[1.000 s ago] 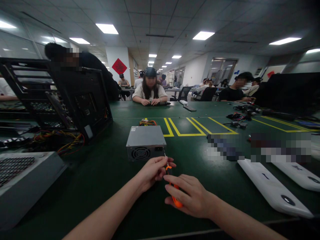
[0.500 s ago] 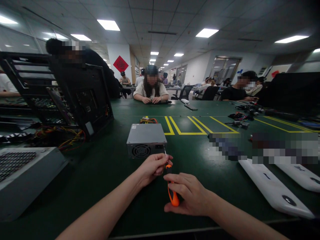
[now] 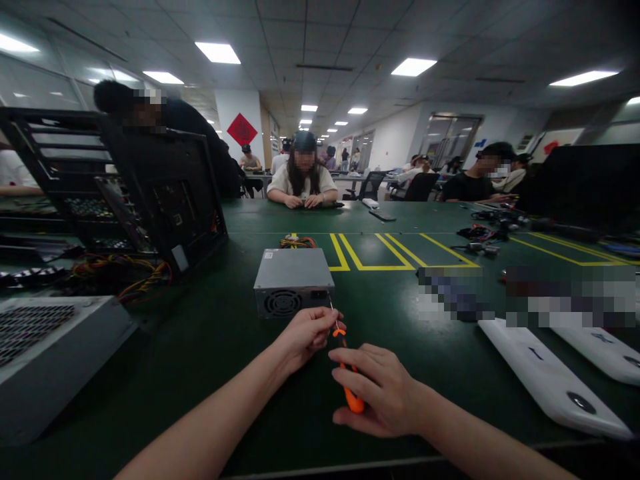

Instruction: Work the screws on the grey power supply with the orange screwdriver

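Note:
An orange and black screwdriver point(image 3: 355, 400) is in my right hand point(image 3: 383, 387), the fingers wrapped round its handle. My left hand point(image 3: 311, 333) pinches the thin metal shaft near its front. The shaft points away from me, with its tip at the lower right corner of a grey power supply unit point(image 3: 293, 268). On the unit's near face are a round fan grille and a power socket. Whether the tip sits on a screw is too small to tell. Coloured cables point(image 3: 299, 243) lie behind the unit.
To the left stand an open black computer case point(image 3: 185, 200) and a second power supply point(image 3: 65, 373) with a mesh grille. White devices point(image 3: 543, 373) lie at the right on the green table point(image 3: 400, 307). A person point(image 3: 303, 177) sits opposite; another leans behind the case.
The screwdriver handle and my right hand have shifted slightly right. My left hand keeps its pinch on the shaft, and the power supply stays in place.

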Demonstrator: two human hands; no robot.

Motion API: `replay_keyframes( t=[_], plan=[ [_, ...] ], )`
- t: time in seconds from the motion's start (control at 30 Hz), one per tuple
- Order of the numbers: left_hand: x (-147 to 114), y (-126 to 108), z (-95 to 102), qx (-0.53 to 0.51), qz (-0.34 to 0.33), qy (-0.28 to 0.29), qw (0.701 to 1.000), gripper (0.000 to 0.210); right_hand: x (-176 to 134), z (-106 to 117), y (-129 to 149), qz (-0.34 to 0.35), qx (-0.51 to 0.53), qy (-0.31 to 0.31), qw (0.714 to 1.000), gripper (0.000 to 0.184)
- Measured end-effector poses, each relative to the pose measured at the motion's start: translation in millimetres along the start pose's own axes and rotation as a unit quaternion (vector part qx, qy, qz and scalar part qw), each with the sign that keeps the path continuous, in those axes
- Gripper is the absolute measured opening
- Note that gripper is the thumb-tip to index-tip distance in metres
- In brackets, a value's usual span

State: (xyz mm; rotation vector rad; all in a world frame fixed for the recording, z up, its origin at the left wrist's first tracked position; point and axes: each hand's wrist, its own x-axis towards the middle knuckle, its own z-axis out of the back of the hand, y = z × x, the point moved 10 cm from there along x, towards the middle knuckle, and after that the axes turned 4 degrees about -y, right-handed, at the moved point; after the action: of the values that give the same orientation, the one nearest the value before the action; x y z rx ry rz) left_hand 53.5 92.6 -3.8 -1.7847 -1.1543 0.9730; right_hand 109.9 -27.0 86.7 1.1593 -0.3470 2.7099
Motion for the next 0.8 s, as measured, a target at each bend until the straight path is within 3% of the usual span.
replay_keyframes(
  t=[0.17,0.4,0.63,0.8],
  plan=[
    [5.6,6.4,8.1,0.013,0.014,-0.032,0.999,0.036,-2.0,-11.0,6.6,0.032,0.003,0.042,0.999,0.032],
    [-1.8,2.1,-4.8,0.003,0.006,0.040,0.999,0.034,-1.1,1.0,1.8,0.010,-0.001,-0.006,1.000,0.032],
    [3.0,4.4,1.1,0.034,-0.006,0.006,0.999,0.034,-2.6,-3.9,7.4,0.036,-0.021,0.025,0.999,0.030],
    [-0.4,2.7,-2.7,0.021,0.000,0.021,1.000,0.035,-3.2,1.6,0.4,0.012,-0.031,-0.009,0.999,0.026]
  ],
)
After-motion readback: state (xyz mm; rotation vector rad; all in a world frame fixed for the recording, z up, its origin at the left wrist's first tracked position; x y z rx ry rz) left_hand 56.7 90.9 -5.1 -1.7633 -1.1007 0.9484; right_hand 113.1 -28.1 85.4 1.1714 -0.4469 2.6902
